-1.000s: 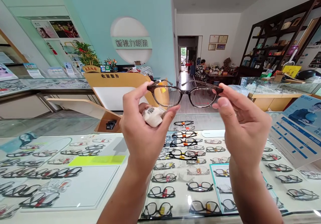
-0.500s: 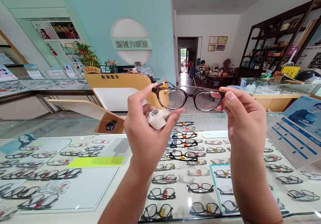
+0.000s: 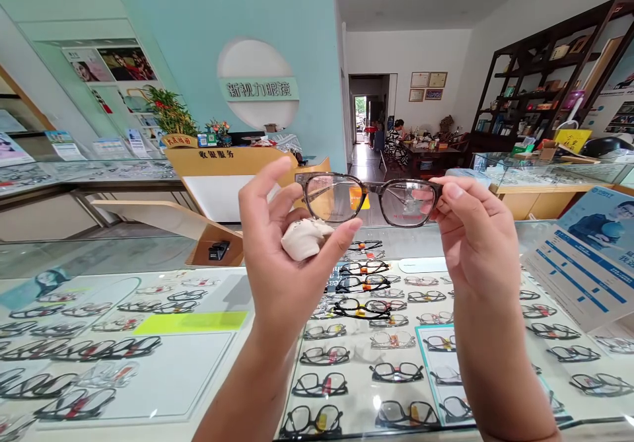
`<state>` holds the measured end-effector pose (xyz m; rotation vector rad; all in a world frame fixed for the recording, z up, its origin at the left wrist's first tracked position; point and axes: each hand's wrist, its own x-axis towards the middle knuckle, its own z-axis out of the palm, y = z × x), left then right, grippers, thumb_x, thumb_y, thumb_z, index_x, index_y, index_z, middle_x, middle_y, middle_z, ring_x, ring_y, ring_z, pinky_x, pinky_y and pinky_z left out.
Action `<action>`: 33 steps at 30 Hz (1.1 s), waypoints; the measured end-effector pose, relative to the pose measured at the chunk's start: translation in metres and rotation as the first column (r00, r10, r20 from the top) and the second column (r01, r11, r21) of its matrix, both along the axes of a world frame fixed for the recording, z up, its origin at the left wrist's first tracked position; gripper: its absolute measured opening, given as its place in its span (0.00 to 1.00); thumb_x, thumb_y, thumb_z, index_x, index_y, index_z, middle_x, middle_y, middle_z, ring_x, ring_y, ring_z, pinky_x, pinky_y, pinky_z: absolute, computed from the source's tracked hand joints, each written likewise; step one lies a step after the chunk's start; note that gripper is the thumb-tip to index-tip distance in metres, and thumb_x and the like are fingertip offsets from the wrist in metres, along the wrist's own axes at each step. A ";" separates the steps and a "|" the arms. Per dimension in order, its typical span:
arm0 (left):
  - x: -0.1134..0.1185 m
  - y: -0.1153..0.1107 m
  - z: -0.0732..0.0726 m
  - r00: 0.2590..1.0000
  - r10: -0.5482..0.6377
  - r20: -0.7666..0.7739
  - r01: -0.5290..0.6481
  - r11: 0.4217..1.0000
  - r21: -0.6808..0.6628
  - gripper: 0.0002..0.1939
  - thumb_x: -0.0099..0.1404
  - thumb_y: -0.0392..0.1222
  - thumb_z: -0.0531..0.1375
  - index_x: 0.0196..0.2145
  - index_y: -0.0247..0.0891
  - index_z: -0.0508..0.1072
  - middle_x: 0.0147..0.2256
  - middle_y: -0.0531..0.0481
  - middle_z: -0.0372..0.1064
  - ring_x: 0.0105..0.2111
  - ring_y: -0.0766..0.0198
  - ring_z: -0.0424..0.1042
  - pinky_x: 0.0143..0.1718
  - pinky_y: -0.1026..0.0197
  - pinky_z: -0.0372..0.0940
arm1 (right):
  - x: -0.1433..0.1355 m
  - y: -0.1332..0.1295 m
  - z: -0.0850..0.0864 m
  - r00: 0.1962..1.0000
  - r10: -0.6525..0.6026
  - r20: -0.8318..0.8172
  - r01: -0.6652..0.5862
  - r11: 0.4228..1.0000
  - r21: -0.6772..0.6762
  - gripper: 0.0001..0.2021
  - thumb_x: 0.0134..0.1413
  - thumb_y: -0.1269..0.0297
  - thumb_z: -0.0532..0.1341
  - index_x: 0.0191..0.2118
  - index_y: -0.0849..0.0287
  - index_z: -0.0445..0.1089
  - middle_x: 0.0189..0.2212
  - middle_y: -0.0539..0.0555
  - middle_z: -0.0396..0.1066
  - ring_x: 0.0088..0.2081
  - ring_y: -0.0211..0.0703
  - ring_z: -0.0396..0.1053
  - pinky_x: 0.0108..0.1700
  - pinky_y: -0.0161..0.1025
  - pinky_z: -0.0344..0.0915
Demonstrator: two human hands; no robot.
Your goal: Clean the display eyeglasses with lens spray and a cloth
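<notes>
A pair of dark-framed glasses (image 3: 372, 189) is held up above the counter, lenses facing me, with an orange and yellow tag behind the left lens. My right hand (image 3: 478, 237) pinches its right end between thumb and fingers. In the palm of my left hand (image 3: 282, 257) lies a crumpled white cloth (image 3: 303, 238), partly covered by the curled fingers. The left hand's index finger is raised off the frame, and its other fingers are beside the glasses' left end.
A glass display counter (image 3: 277, 270) below holds rows of glasses. At the right stands a blue and white leaflet (image 3: 579, 270). Beyond are a wooden reception desk (image 3: 218, 191), a dark shelf (image 3: 539, 75) and a seated person (image 3: 396, 143) at a far table.
The left index finger has come off the glasses' left end and lifted. The glasses have turned slightly, with the tag now showing through the left lens. The cloth has shifted in the palm.
</notes>
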<state>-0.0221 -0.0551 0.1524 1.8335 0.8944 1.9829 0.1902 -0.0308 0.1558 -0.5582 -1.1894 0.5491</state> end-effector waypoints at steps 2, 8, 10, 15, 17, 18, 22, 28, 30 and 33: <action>0.003 -0.003 0.003 0.999 0.038 0.033 -0.038 0.999 0.012 0.41 0.63 0.52 0.79 0.67 0.57 0.67 0.59 0.43 0.75 0.59 0.44 0.78 0.52 0.42 0.81 | 0.000 0.002 -0.002 0.999 -0.032 0.020 0.032 0.999 0.022 0.09 0.65 0.52 0.70 0.43 0.50 0.82 0.36 0.51 0.79 0.36 0.42 0.76 0.40 0.43 0.75; 0.005 -0.002 0.006 0.994 0.109 0.025 -0.110 0.994 0.028 0.34 0.61 0.51 0.80 0.60 0.49 0.75 0.52 0.44 0.79 0.54 0.47 0.81 0.53 0.44 0.80 | -0.002 0.005 -0.003 0.996 -0.084 0.014 0.083 0.995 0.057 0.07 0.66 0.54 0.69 0.42 0.50 0.81 0.37 0.50 0.78 0.37 0.43 0.76 0.43 0.44 0.76; 0.003 -0.001 0.005 0.996 0.092 0.019 -0.092 0.995 0.025 0.35 0.59 0.50 0.81 0.60 0.49 0.75 0.52 0.44 0.80 0.53 0.48 0.81 0.50 0.46 0.81 | -0.004 0.003 -0.001 0.998 -0.061 -0.031 0.062 0.998 0.031 0.06 0.64 0.56 0.70 0.39 0.50 0.81 0.35 0.50 0.76 0.36 0.42 0.76 0.42 0.43 0.76; 0.001 0.000 0.005 0.997 0.060 0.050 -0.061 0.998 0.018 0.35 0.56 0.47 0.83 0.58 0.47 0.76 0.52 0.44 0.81 0.53 0.49 0.82 0.48 0.49 0.82 | -0.009 0.000 0.001 0.994 -0.072 -0.087 0.073 0.997 0.012 0.05 0.64 0.57 0.70 0.38 0.51 0.80 0.35 0.49 0.75 0.36 0.40 0.74 0.42 0.39 0.74; 0.002 0.000 0.005 0.996 0.062 0.068 -0.064 0.998 0.016 0.35 0.56 0.47 0.83 0.57 0.47 0.77 0.52 0.44 0.81 0.53 0.48 0.82 0.46 0.50 0.83 | -0.011 0.000 0.000 0.993 -0.100 -0.059 0.101 0.995 0.015 0.05 0.65 0.57 0.68 0.39 0.50 0.79 0.36 0.49 0.75 0.37 0.40 0.74 0.42 0.39 0.74; 0.002 0.000 0.005 0.995 0.068 0.077 -0.069 0.997 0.014 0.35 0.55 0.47 0.83 0.57 0.46 0.77 0.52 0.44 0.81 0.53 0.48 0.82 0.45 0.50 0.83 | -0.011 0.001 0.000 0.994 -0.106 -0.040 0.106 0.994 0.017 0.06 0.66 0.56 0.67 0.39 0.50 0.79 0.36 0.50 0.75 0.38 0.41 0.74 0.42 0.40 0.74; 0.002 0.001 0.004 0.991 0.083 0.105 -0.084 0.996 0.005 0.34 0.55 0.48 0.83 0.56 0.47 0.78 0.51 0.45 0.81 0.52 0.48 0.83 0.45 0.49 0.83 | -0.011 0.001 0.000 0.997 -0.078 -0.015 0.078 0.997 0.018 0.07 0.67 0.56 0.66 0.38 0.51 0.77 0.35 0.50 0.74 0.38 0.42 0.73 0.43 0.41 0.74; 0.001 0.002 0.005 0.986 0.052 0.155 -0.046 0.998 -0.046 0.34 0.55 0.53 0.83 0.56 0.48 0.79 0.51 0.45 0.80 0.52 0.49 0.82 0.42 0.53 0.81 | -0.010 0.003 0.001 0.998 -0.064 -0.010 0.065 0.997 0.052 0.09 0.68 0.54 0.63 0.37 0.51 0.74 0.35 0.51 0.72 0.38 0.43 0.74 0.46 0.44 0.76; -0.001 0.006 0.005 0.982 0.004 0.190 0.017 0.994 -0.109 0.35 0.56 0.56 0.82 0.57 0.49 0.78 0.48 0.46 0.80 0.45 0.54 0.82 0.33 0.59 0.77 | -0.009 0.007 0.000 0.999 -0.023 -0.046 0.026 0.998 0.059 0.09 0.68 0.55 0.63 0.38 0.51 0.76 0.35 0.51 0.73 0.39 0.44 0.75 0.46 0.45 0.77; -0.004 0.017 0.005 0.955 -0.160 0.251 0.223 0.943 -0.248 0.36 0.58 0.62 0.79 0.57 0.46 0.77 0.37 0.49 0.79 0.28 0.64 0.75 0.20 0.64 0.63 | -0.008 0.013 -0.003 0.998 0.017 0.055 -0.020 0.999 0.048 0.06 0.64 0.58 0.66 0.42 0.50 0.79 0.40 0.51 0.79 0.44 0.47 0.78 0.49 0.48 0.78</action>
